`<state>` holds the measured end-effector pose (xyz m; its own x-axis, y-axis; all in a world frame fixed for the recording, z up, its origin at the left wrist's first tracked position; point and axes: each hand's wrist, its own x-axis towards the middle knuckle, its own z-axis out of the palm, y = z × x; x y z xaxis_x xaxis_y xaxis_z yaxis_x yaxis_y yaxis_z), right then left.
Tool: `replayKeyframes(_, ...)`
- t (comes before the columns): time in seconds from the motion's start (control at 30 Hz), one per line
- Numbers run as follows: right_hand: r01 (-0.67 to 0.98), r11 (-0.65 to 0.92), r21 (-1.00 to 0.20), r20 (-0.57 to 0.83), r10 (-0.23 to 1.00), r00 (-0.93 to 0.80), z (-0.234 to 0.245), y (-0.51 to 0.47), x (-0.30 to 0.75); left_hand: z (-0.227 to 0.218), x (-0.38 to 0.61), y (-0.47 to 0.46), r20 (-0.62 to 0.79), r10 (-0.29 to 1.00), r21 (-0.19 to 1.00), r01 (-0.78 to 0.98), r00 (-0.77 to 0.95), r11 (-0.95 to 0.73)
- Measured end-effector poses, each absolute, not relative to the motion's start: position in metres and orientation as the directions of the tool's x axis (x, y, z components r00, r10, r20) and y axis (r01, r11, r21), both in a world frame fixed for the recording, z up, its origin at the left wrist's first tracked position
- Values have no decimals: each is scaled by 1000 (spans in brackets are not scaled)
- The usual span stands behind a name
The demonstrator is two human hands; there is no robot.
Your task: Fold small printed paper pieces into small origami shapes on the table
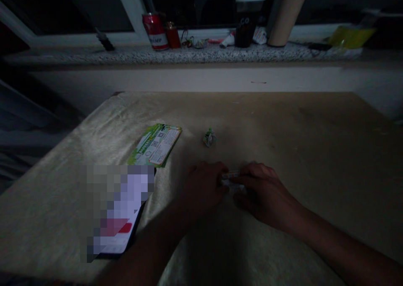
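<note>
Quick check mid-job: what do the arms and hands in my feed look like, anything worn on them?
The left hand and right hand are ungloved human hands. The left forearm and right forearm are bare where they show, with no sleeves. In this dim light, I can make out no watch, ring or markings.

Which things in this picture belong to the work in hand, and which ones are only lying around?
In the work:
- Small printed piece, apparently paper, at the fingertips of the left hand and right hand

Seemingly lying around:
- Crumpled scrap (perhaps related)
- Green-and-white printed sheets
- Lit phone
- On the sill: red can, lidded cup
</note>
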<state>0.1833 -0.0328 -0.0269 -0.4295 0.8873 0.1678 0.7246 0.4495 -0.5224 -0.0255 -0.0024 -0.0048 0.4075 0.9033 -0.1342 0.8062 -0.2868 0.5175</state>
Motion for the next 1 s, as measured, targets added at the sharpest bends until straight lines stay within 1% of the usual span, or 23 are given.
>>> replayKeyframes(0.1, 723, 451, -523, 173, 887, -428, -27, -33, 183, -5, -25, -1, -116, 910, 525, 803, 398, -284)
replayKeyframes(0.3, 725, 443, -527, 154, 889, -431, -25, -33, 183, -6, -28, 4, -174, 910, 630, 753, 375, -190)
replayKeyframes(0.37, 726, 438, -530, 147, 891, -430, -25, -33, 183, -5, -28, 3, -164, 920, 616, 765, 356, -186)
replayKeyframes(0.5, 722, 446, -529, 170, 889, -424, -28, -33, 183, -3, -26, -1, -126, 929, 533, 813, 349, -233)
replayKeyframes(0.57, 718, 449, -532, 172, 888, -427, -28, -33, 183, -3, -26, 0, -115, 929, 524, 816, 352, -244)
replayKeyframes(0.6, 717, 447, -534, 167, 888, -429, -28, -33, 183, -3, -27, 0, -120, 928, 534, 811, 353, -240)
replayKeyframes(0.7, 727, 434, -532, 149, 893, -424, -27, -33, 183, -4, -30, 4, -162, 916, 624, 757, 368, -193)
replayKeyframes(0.77, 730, 432, -529, 154, 895, -418, -26, -34, 183, -4, -32, 6, -185, 917, 660, 736, 353, -150)
replayKeyframes(0.9, 726, 437, -531, 161, 893, -419, -25, -34, 182, -2, -33, 8, -200, 931, 618, 776, 305, -122)
replayKeyframes(1.0, 729, 435, -529, 160, 894, -418, -25, -34, 182, -2, -34, 9, -198, 927, 614, 778, 319, -136)
